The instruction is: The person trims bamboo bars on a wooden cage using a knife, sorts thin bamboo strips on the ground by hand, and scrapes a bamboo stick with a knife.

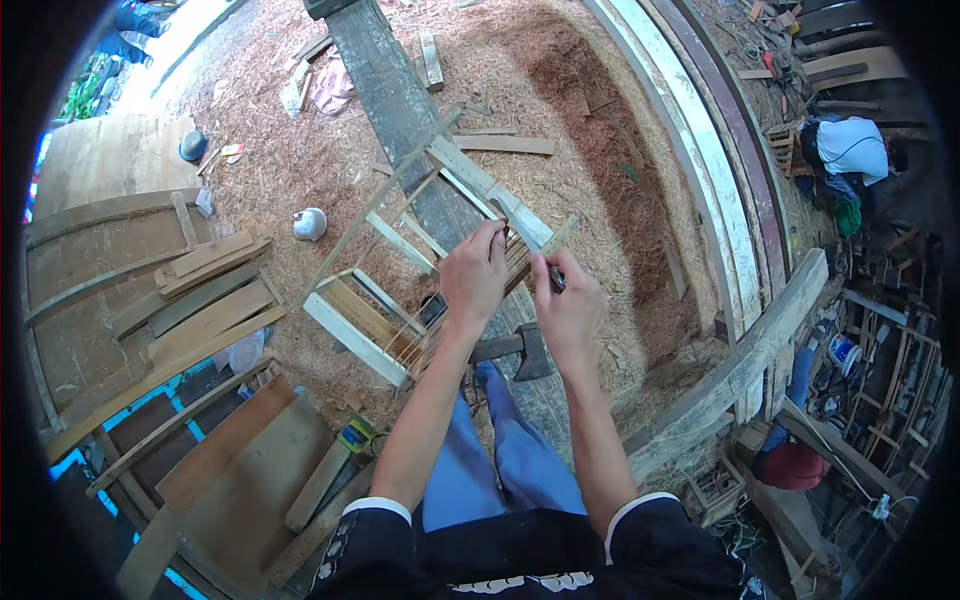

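Note:
A slatted wooden frame [365, 343], like a small crate, lies tilted across a long plank [385, 90] in front of me. My left hand [474, 278] is over its near side, fingers closed in a pinch by the slats; what they hold is hidden. My right hand [570, 305] is closed at the frame's right end, with a small dark item at its fingertips that I cannot make out. Between my forearms lies a hatchet [533, 356] with a dark, broad head, near my feet.
Wood shavings cover the ground. Cut boards [215, 290] are stacked at left, near a white round container [309, 224] and a blue bowl [193, 146]. Long beams [690, 130] curve along the right. Beyond them a person in a white shirt [850, 148] bends over.

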A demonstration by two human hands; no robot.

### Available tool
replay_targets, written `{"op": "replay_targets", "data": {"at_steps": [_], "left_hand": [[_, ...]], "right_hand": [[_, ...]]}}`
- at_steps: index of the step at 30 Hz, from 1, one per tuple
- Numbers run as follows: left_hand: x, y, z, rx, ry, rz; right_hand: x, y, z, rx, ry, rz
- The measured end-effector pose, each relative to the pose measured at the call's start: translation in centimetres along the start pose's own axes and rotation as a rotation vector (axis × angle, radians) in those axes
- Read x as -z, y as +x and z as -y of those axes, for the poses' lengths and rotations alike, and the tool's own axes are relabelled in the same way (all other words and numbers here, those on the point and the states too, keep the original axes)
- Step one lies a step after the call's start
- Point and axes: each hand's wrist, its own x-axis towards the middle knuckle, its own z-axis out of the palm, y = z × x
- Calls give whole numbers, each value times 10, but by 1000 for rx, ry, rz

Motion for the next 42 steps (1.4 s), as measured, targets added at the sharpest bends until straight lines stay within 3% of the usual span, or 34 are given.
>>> {"op": "replay_targets", "data": {"at_steps": [10,13,16,20,24,30,42], "left_hand": [[-2,5,5,15,13,-35],[-2,0,1,21,27,-18],[-5,-2,1,15,6,-28],[-5,-3,6,-17,-27,-76],[-6,-4,8,-59,-37,-108],[-7,-3,8,-32,-31,-79],[-8,-3,12,30,-55,-44]], "right_hand": [[-28,19,7,-52,127,-5],[-28,13,-11,-92,348,39],[-31,-8,-24,-133,639,-62],[-25,-29,-42,-231,691,-106],[-14,-40,-45,-203,559,-63],[-1,-30,-34,32,184,-80],[0,1,-27,272,16,-65]]}}
